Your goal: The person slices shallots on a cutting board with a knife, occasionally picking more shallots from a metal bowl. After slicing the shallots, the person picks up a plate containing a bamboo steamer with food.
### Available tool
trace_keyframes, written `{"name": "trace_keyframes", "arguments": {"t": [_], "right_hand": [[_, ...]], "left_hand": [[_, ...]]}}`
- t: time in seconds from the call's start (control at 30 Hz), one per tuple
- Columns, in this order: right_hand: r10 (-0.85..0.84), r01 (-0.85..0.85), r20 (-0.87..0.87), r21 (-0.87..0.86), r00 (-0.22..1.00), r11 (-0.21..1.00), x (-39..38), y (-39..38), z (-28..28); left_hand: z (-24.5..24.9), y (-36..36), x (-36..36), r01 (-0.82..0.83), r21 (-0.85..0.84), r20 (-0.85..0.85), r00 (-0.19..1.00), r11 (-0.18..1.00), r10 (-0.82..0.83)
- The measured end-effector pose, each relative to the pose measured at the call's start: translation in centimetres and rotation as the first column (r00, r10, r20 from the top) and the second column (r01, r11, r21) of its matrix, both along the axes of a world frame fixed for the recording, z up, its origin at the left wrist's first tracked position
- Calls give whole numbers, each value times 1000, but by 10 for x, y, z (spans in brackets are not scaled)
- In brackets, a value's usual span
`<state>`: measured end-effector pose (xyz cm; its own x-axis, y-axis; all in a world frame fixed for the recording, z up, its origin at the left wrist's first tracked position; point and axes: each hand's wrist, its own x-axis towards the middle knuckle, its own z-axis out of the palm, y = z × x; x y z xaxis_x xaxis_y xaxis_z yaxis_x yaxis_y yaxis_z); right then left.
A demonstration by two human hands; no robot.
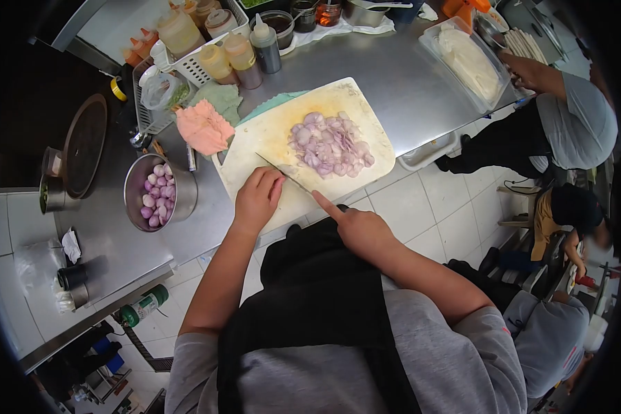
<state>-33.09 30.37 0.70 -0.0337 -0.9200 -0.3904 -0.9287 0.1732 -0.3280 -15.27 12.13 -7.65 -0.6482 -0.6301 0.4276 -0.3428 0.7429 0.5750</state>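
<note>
My right hand grips a knife, its index finger stretched along the blade. The handle is hidden in the palm. The blade points up and left over the white cutting board. Beside the blade, my left hand rests on the board with its fingers curled together; whatever lies under them is hidden. Beyond the knife, a heap of sliced shallots covers the middle of the board. A steel pot to the left holds several whole peeled shallots.
A pink cloth and a green cloth lie at the board's far left. Behind them stand sauce bottles and a white basket. A plastic tub is at the right, near another person.
</note>
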Motion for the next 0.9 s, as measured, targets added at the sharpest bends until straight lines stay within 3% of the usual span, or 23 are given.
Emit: {"name": "trace_keyframes", "arguments": {"t": [0.17,0.27,0.33,0.47,0.57,0.63,0.73,0.9], "right_hand": [[8,-5,-24,104,1000,995,2,9,11],[-19,20,45,-19,999,1000,3,-2,-8],[-32,31,15,70,999,997,4,-11,-1],[-63,56,82,83,995,995,-3,-10,-3],[-96,85,105,101,990,991,-2,-7,-3],[-111,97,127,109,986,989,-1,-7,1],[-122,119,125,26,985,993,-4,-3,-6],[-113,101,144,89,983,991,3,-10,0]], "left_hand": [[0,2,0,13,-44,-16,1000,999,-13],[1,2,0,8,18,10,1000,1000,-8],[3,1,-1,30,-54,-21,999,998,-31],[6,-1,-2,77,-114,-31,996,991,-81],[5,0,4,72,5,22,997,997,-72],[5,3,7,3,179,40,999,984,-11],[11,3,13,16,54,42,999,998,-18],[13,4,14,68,51,5,998,996,-68]]}}
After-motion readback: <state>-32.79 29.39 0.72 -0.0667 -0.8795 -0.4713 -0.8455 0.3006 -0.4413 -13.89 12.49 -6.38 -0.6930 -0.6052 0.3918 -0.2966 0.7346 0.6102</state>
